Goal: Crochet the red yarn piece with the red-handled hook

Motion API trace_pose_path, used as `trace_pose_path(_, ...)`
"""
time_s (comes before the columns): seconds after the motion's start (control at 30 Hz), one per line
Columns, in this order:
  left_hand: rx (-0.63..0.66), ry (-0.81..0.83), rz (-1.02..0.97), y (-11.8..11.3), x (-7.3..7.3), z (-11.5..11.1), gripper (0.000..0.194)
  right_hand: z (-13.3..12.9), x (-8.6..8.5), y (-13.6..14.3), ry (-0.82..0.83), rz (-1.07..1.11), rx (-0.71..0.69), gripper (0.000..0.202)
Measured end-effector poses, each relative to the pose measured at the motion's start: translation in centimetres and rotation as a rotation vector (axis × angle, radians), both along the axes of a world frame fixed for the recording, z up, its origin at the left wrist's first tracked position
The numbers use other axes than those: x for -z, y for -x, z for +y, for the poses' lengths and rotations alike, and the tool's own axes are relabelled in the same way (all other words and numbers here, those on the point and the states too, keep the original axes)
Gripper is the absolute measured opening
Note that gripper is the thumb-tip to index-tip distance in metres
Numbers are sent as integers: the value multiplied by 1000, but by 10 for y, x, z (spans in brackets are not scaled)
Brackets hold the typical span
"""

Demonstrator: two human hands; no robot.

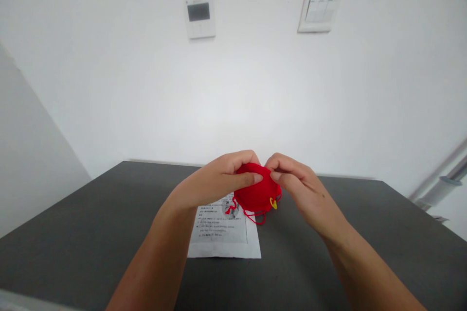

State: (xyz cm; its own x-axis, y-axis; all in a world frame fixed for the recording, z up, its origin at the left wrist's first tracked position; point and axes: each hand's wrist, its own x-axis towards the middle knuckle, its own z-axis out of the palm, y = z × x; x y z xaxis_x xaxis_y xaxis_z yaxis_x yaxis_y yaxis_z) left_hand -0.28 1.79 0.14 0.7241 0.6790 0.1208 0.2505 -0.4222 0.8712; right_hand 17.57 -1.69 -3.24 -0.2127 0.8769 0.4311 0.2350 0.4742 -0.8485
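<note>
A red crochet piece [251,197], rounded like a small cup, is held up above the table. My left hand [228,175] grips it from the left, thumb lying across its front and fingers behind. At its upper right edge, the thumb and forefinger of my right hand [297,180] are pinched together on the rim; whether they also hold a thin tool is hidden. A yellow stitch marker [273,202] hangs at the lower right of the piece. Loose red yarn [260,221] loops below it, and a short curled tail dangles at the left.
Under the hands, a printed sheet of paper [222,238] lies on the dark grey table [91,223]. The table's far edge meets a white wall [248,97], which carries a small display panel [200,18] and a switch plate [320,11]. Grey pipes [447,182] stand at the right.
</note>
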Motion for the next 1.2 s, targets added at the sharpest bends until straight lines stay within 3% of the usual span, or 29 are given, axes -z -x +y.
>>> trace_pose_path(0.93, -8, 5, 27, -2, -2, -1, 14, 0, 0, 1, 6, -15, 3, 18)
trace_pose_path(1.2, -40, 134, -61, -1, 2, 1, 23, 1, 1, 0, -24, -4, 42, 17)
